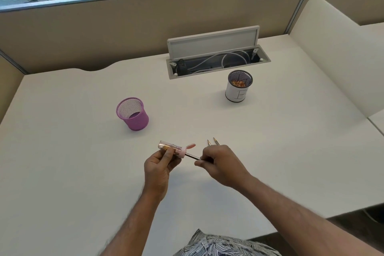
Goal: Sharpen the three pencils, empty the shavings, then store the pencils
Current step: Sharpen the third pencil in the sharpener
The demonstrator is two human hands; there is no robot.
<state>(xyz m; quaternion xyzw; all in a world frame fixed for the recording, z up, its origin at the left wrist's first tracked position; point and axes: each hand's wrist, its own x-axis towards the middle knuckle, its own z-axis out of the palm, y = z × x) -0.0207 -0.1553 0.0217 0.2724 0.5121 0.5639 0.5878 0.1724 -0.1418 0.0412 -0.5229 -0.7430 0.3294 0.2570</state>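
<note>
Head: shavings (239, 83) in white cup (236, 94); purple cup (136, 118).

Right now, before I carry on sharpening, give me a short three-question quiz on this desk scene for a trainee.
1. True or false: the purple mesh cup holds pencil shavings.
2. Which hand grips the clear pencil sharpener? A) left B) right C) neither
3. Fill in: besides the pencil pushed into the sharpener, ___ pencil tips show beyond the right hand.

Key: 1 false, the shavings lie in the white cup. 2 A, the left hand. 3 two.
</note>
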